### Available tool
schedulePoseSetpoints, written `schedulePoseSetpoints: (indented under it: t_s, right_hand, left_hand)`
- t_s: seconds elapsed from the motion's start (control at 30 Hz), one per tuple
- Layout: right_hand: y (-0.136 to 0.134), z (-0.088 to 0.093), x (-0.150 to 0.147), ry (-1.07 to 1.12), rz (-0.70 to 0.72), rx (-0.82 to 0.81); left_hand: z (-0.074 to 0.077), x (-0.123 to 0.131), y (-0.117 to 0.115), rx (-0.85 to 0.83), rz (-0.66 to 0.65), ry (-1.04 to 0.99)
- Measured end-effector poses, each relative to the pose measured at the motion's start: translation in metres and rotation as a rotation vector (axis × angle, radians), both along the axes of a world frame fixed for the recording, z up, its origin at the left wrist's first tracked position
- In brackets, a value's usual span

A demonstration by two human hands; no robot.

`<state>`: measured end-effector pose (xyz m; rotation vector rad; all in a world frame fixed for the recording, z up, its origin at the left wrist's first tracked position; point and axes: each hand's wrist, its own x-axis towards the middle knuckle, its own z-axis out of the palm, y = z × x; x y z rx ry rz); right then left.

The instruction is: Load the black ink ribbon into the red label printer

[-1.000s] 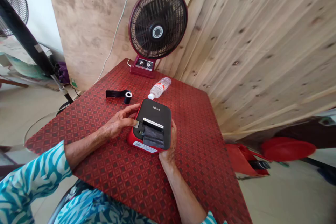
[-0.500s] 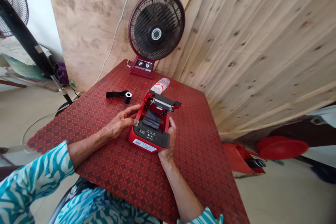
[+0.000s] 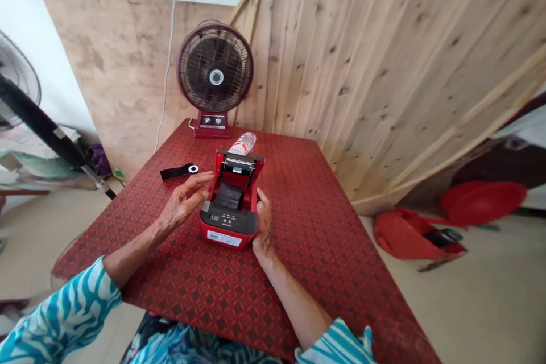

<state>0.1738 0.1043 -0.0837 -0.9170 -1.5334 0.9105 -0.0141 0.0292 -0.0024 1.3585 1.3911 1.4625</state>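
A red and black label printer (image 3: 229,219) sits on the table with its lid raised at the back. Inside it lies a strip of dark, shiny film (image 3: 228,196). My right hand (image 3: 263,224) is against the printer's right side and steadies it, its fingers reaching along the wall. At the left side, my left hand (image 3: 182,203) is open with fingers apart, the fingertips close to the casing; whether they touch it I cannot tell. A black ribbon roll (image 3: 193,169) with a white core lies beyond that hand, its loose tail (image 3: 173,173) stretched leftward.
Behind the printer a clear plastic bottle (image 3: 242,144) lies on its side on the red patterned table (image 3: 307,239). A maroon fan (image 3: 215,77) stands at the far edge. A wooden plank wall (image 3: 362,68) rises behind. Red plastic items (image 3: 409,236) are on the floor at right.
My left thumb and fingers have loosened from the printer's left side. My right hand stays at its right side. The camera view has tilted and shifted; the lid remains raised.
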Motion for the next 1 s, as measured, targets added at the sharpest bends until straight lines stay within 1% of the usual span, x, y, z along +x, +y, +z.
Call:
schedulePoseSetpoints:
  t_s: [0.07, 0.2, 0.27, 0.33, 0.4, 0.47, 0.6, 0.67, 0.77, 0.9, 1.0]
  right_hand:
    - [0.0, 0.001, -0.003, 0.076, -0.005, -0.049]
    - [0.003, 0.004, -0.007, 0.135, 0.009, -0.056]
    - [0.004, 0.005, -0.008, 0.141, 0.006, -0.022]
    - [0.005, 0.006, -0.009, 0.148, 0.006, 0.014]
    - [0.004, 0.007, -0.01, 0.16, 0.002, 0.035]
    - [0.005, 0.009, -0.011, 0.17, 0.001, 0.038]
    - [0.005, 0.011, -0.011, 0.17, -0.007, 0.026]
    - [0.005, 0.012, -0.011, 0.165, -0.01, 0.022]
    - [0.005, 0.012, -0.011, 0.163, -0.016, 0.032]
    - [0.006, 0.013, -0.011, 0.167, -0.028, 0.061]
    - [0.007, 0.013, -0.011, 0.162, -0.023, 0.067]
  left_hand:
    - [0.016, 0.0, 0.008, 0.008, -0.008, 0.179]
    - [0.042, 0.008, 0.029, 0.009, -0.161, 0.55]
    - [0.05, 0.011, 0.035, -0.042, -0.249, 0.676]
    - [0.057, 0.013, 0.04, -0.126, -0.3, 0.73]
    - [0.062, 0.012, 0.044, -0.203, -0.307, 0.763]
    - [0.066, 0.012, 0.05, -0.256, -0.301, 0.883]
    - [0.07, 0.021, 0.063, -0.269, -0.326, 1.356]
    - [0.069, 0.026, 0.068, -0.288, -0.333, 1.514]
    - [0.064, 0.031, 0.073, -0.294, -0.364, 1.59]
    - [0.058, 0.032, 0.082, -0.296, -0.473, 1.601]
    - [0.056, 0.032, 0.088, -0.307, -0.503, 1.613]
